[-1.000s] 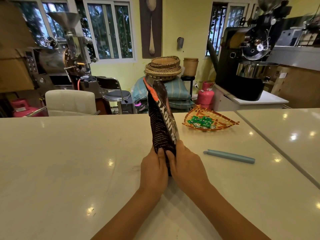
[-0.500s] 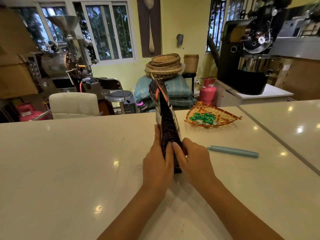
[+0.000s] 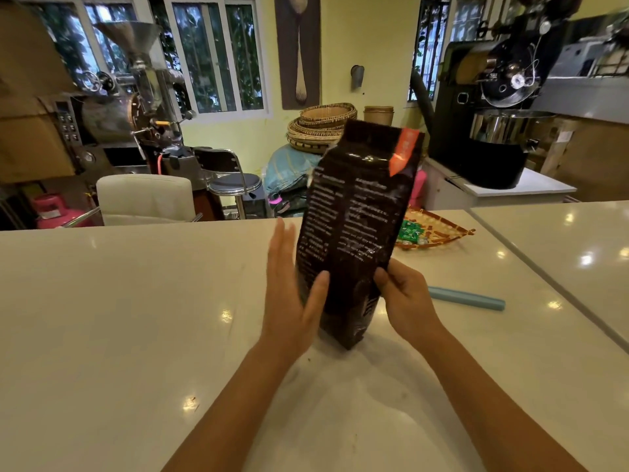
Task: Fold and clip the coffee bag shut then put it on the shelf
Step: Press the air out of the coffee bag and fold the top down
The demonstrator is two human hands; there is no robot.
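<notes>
From my remote view I see two bare forearms rising from the near edge, each ending in a bare hand. My left hand (image 3: 289, 301) and right hand (image 3: 406, 301) wear no gloves, rings, watch or bracelet that I can make out. No sleeve reaches into view on either arm. The fingernails look short and unpainted.

The white counter (image 3: 136, 318) is left bare to the left and near side. To the right, passage is narrowed by a blue clip (image 3: 466, 298) lying flat, and farther back by a woven tray (image 3: 439, 229). The middle is blocked by the upright coffee bag (image 3: 354, 226).
</notes>
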